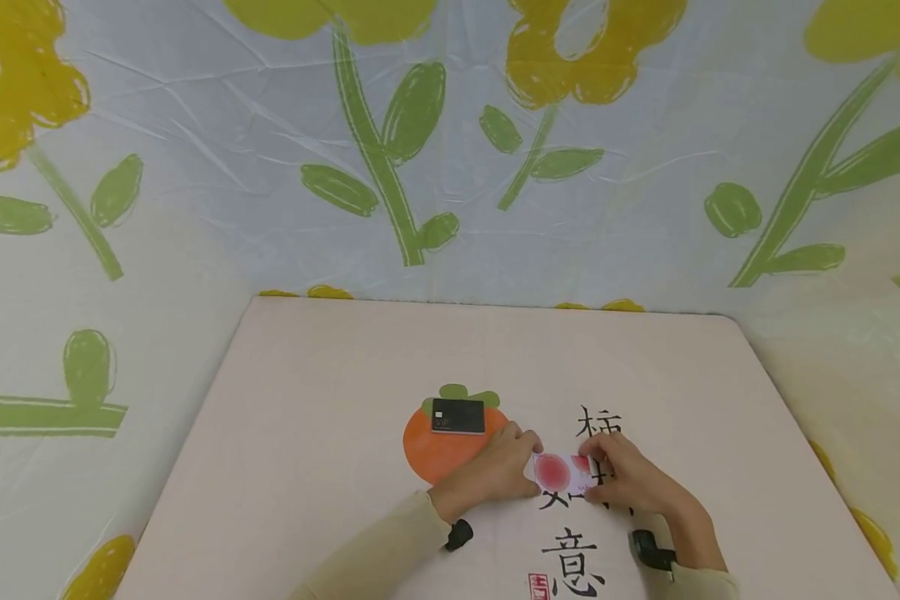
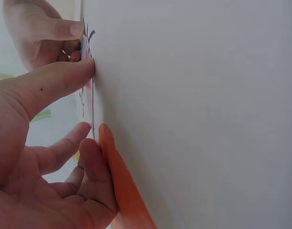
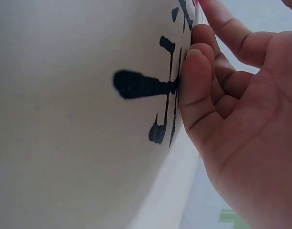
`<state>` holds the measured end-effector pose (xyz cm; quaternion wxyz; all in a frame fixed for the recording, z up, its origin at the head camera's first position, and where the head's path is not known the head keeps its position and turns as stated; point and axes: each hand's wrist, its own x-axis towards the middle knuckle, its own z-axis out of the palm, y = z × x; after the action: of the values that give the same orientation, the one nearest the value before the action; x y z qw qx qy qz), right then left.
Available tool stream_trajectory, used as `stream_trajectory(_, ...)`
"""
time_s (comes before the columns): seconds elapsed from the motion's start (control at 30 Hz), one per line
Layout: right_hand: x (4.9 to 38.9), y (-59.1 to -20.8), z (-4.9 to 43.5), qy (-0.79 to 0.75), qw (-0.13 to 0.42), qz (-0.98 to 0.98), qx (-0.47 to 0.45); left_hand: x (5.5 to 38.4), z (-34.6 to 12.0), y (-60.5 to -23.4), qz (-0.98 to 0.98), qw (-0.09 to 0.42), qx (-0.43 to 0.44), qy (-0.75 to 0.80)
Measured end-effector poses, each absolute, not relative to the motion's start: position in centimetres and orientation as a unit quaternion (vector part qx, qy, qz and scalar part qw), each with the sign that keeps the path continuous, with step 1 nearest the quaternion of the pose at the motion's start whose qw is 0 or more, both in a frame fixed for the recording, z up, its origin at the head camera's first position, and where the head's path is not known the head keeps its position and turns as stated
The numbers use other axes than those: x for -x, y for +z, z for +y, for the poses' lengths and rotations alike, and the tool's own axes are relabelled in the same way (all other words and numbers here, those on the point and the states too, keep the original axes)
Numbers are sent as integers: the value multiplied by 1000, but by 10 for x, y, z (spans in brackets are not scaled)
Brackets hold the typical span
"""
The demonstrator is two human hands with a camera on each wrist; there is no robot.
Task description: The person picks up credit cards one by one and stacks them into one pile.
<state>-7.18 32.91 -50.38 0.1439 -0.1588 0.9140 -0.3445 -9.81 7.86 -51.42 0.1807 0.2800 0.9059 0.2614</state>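
Note:
A small white and pink card (image 1: 552, 473) with a red round print is held flat over the black lettering, close to the mat. My left hand (image 1: 504, 467) grips its left end, thumb at the near edge and fingers at the far edge. From the other side my right hand (image 1: 630, 477) holds the right end by its edges. The left wrist view shows the card (image 2: 93, 102) almost edge-on. In the right wrist view, curled fingers (image 3: 196, 81) rest against the mat, and most of the card is out of frame.
A black bank-style card (image 1: 458, 417) marked VIP lies on the orange persimmon print (image 1: 427, 446), beyond my left hand. The pale pink mat (image 1: 307, 400) carries large black characters (image 1: 573, 562). Flower-patterned cloth (image 1: 270, 167) rises behind the mat and along both sides.

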Motion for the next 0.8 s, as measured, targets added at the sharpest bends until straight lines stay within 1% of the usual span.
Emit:
stream_trajectory(0.23, 73, -503, 329, -367, 143, 904, 165, 101, 79, -517, 906, 170, -282, 265)
stream_trajectory(0.47, 76, -504, 331, -429, 163, 877, 144, 105, 78, -517, 898, 161, -284, 293)
stream_trajectory(0.8, 73, -506, 332, -453, 152, 871, 117, 108, 77, -515, 880, 146, -296, 341)
